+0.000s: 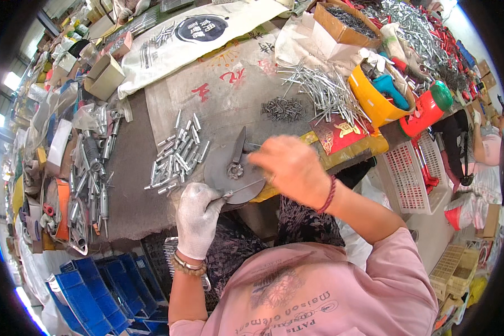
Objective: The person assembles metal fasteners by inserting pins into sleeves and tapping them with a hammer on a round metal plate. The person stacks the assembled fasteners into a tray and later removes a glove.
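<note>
My left hand, in a white glove, is closed with thumb and finger pinching one end of a thin metal rod. The rod lies across the near edge of a grey round disc with a dark pointed blade-like piece and a small knob at its middle. Over the disc's right side hovers my bare right hand, blurred by motion. Its fingers are bent, and whether they grip anything is unclear. Left of the disc lies a heap of short silvery metal tubes. Behind it sits a pile of small dark springs or screws.
Long thin metal pins are heaped at the back right, beside a yellow bin and a red jar with a green lid. Larger metal tools crowd the left. A white basket stands right; blue trays lie lower left.
</note>
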Motion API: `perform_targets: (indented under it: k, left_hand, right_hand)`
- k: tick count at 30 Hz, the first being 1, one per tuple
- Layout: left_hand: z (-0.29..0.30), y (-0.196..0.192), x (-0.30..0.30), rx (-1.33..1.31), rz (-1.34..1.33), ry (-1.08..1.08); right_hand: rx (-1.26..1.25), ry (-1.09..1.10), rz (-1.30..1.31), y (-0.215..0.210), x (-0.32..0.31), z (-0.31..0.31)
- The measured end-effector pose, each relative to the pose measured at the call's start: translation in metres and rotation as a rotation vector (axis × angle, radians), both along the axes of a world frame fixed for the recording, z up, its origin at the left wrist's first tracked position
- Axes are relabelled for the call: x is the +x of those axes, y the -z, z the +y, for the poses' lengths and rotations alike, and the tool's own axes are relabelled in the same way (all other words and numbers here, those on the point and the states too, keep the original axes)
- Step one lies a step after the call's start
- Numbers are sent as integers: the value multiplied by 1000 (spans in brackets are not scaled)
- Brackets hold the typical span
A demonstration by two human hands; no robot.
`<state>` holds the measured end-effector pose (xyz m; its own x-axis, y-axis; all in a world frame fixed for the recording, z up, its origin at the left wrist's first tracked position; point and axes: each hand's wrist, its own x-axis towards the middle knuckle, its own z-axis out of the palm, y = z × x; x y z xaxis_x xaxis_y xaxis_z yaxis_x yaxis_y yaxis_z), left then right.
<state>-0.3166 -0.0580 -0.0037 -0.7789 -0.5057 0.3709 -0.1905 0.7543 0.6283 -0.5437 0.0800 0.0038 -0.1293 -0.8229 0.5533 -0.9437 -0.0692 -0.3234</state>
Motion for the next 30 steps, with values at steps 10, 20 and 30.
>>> perform_targets:
  k: [10,20,30]
  left_hand:
    - [3,3,0,-8,16,-29]
    - [1,5,-2,-9,-32,-39]
    - [0,11,5,-42,-46,-53]
  right_hand:
    - [190,297,136,6,-71,-24]
    - [263,379,103,5,-74,-30]
    - [114,20,-457,-15,-19,-17]
